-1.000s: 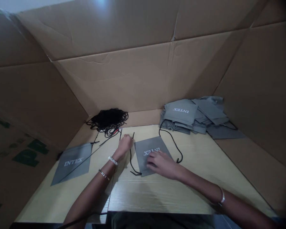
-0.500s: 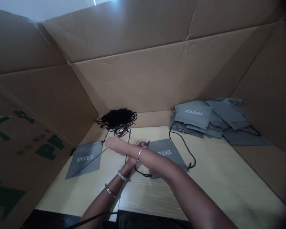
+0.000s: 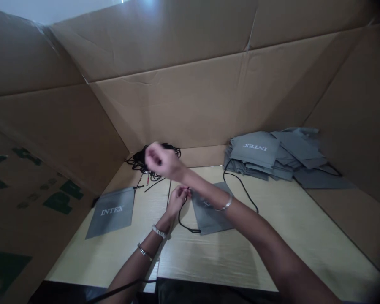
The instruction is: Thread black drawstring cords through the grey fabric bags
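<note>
A grey drawstring bag (image 3: 213,217) with white lettering lies on the table, partly under my right forearm. My left hand (image 3: 178,198) is closed in a pinch at its upper left corner, on the black cord (image 3: 184,224) that loops down from there. My right hand (image 3: 163,160) is raised in front of the pile of black cords (image 3: 139,159). Its fingers look curled but are smeared by motion, and I cannot make out what they hold. Another grey bag (image 3: 110,215) lies flat at the left with a short cord at its top corner.
A heap of grey bags (image 3: 256,150) sits at the back right, with a black cord (image 3: 245,190) trailing forward. Cardboard walls (image 3: 177,109) enclose the wooden table (image 3: 190,257) at the back and sides. A small red item (image 3: 147,180) lies below the cord pile.
My right hand has moved up and away from the left bag to the cord pile. The thin dark line across that bag is gone. My left hand stays at the middle bag's corner.
</note>
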Demonstrator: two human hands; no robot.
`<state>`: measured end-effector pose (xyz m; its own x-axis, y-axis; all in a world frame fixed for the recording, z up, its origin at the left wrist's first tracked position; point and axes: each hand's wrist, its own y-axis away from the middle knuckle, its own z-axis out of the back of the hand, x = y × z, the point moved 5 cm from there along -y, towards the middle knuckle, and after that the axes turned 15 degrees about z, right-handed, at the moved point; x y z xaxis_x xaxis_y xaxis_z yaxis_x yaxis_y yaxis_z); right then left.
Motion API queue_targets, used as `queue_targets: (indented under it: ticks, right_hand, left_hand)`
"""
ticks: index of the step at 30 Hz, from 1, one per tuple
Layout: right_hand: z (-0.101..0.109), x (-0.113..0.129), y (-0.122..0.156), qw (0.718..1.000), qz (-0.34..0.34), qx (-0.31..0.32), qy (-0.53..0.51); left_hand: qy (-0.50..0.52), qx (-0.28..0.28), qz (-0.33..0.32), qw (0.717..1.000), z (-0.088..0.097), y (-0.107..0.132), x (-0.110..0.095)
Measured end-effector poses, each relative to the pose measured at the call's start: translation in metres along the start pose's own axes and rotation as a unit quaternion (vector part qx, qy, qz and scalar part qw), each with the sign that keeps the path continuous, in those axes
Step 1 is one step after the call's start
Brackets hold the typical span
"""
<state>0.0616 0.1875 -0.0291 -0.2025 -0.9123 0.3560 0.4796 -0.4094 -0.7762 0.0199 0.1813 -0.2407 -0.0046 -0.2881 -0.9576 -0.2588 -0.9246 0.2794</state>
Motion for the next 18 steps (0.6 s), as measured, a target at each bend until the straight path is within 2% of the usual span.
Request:
queue_targets:
  ticks: [1,2,4,5,7,9,12,15,18]
  right_hand:
    - [0.031,-0.003,0.016,0.992,-0.025,-0.107,-0.062]
    - [0.06,-0.008,0.037,0.971,-0.05,-0.201,-0.122]
    - [0.107,-0.019,0.09,0.911,-0.121,-0.348,-0.187]
    - [0.124,-0.025,0.12,0.869,-0.165,-0.421,-0.203]
    - [0.142,-0.03,0.172,0.833,-0.202,-0.474,-0.2]
    - [0.145,-0.034,0.217,0.803,-0.24,-0.506,-0.203]
    - [0.132,-0.033,0.266,0.763,-0.293,-0.535,-0.216]
    - [0.116,-0.029,0.289,0.739,-0.333,-0.537,-0.236]
    - [0.108,-0.028,0.296,0.727,-0.351,-0.535,-0.25]
  left_hand:
    - [0.007,0.009,0.005,1.0,0.0,-0.002,0.002]
    - [0.018,0.015,0.011,1.0,0.0,-0.004,0.003]
    - [0.035,0.022,0.018,0.999,0.001,-0.006,0.004]
    - [0.042,0.023,0.02,0.999,0.001,-0.007,0.004]
    - [0.048,0.027,0.02,0.998,0.002,-0.005,0.004]
    - [0.046,0.034,0.018,0.998,0.001,-0.003,0.002]
    - [0.043,0.052,0.019,0.998,-0.002,0.001,0.0]
    - [0.051,0.075,0.029,0.995,-0.007,0.004,0.0]
    - [0.059,0.09,0.042,0.993,-0.011,0.005,0.0]
